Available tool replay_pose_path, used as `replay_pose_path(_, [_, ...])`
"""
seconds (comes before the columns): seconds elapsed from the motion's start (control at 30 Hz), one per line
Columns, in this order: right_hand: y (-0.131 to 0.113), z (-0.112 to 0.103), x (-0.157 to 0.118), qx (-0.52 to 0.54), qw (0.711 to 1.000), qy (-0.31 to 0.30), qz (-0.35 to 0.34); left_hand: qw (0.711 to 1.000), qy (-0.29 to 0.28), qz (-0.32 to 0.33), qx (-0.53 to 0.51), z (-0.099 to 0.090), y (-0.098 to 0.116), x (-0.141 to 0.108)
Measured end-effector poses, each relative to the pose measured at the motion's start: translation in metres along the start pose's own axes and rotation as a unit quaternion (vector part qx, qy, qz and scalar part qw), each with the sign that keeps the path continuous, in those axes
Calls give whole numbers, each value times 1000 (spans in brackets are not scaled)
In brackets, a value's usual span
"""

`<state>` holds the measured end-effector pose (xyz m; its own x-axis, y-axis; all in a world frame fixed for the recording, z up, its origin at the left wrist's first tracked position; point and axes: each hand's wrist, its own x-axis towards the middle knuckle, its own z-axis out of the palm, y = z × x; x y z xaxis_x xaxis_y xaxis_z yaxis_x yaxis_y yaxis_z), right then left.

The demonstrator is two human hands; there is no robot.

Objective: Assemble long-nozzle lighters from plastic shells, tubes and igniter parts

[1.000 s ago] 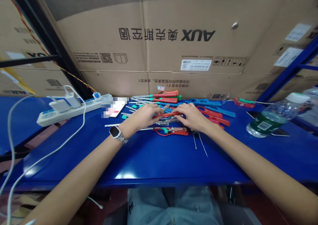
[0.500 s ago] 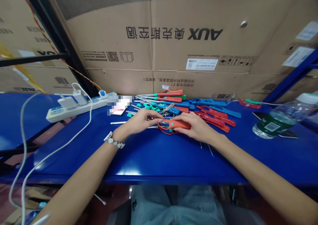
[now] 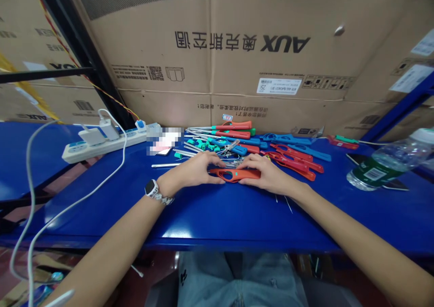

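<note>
An orange gas lighter body (image 3: 235, 175) lies level just above the blue tabletop, its trigger loop toward the left. My left hand (image 3: 198, 169) pinches the loop end between thumb and fingers. My right hand (image 3: 266, 173) is closed round the handle end, with the thumb below and the fingers above. Behind the fingers lie metal lighter tubes (image 3: 166, 165), green plastic pieces (image 3: 212, 145) and small metal parts, partly hidden. Finished-looking red lighters (image 3: 233, 125) with long tubes rest farther back. To the right of my right hand are red casings (image 3: 294, 160) and blue casings (image 3: 288, 139).
A white power strip (image 3: 98, 145) with plugs and cables stands at the left, next to a phone with a blurred screen (image 3: 166, 142). At the right a water bottle (image 3: 383, 164) lies tilted over a dark phone (image 3: 396, 183). A large cardboard box (image 3: 230, 67) walls off the back.
The orange lighter body has turned so that its loop faces left and sits slightly lower. My left hand has shifted from above the loop onto its end.
</note>
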<state>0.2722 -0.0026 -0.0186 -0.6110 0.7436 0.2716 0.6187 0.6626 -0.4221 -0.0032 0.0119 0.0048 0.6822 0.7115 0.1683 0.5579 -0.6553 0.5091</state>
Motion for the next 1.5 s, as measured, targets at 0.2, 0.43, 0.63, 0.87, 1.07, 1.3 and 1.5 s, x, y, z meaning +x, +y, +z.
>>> replay_pose_path(0.2, [3, -5, -1, 12, 1000, -4, -8, 999, 9, 21, 29, 12, 1, 4])
replay_pose_path(0.43, [4, -8, -1, 32, 999, 12, -12, 999, 17, 22, 40, 16, 1, 5])
replay_pose_path(0.63, [5, -11, -4, 33, 999, 12, -2, 999, 17, 19, 28, 19, 1, 6])
replay_pose_path(0.87, [2, -11, -5, 51, 998, 4, 21, 999, 11, 31, 37, 19, 3, 7])
replay_pose_path(1.07, [0, -14, -3, 73, 997, 3, 34, 998, 17, 34, 45, 21, 3, 8])
replay_pose_path(1.3, [0, -13, -2, 81, 996, 2, 33, 997, 38, 21, 59, 30, 6, 11])
replay_pose_path(1.5, [-3, -10, -1, 81, 996, 8, 25, 996, 33, 19, 77, 31, 8, 11])
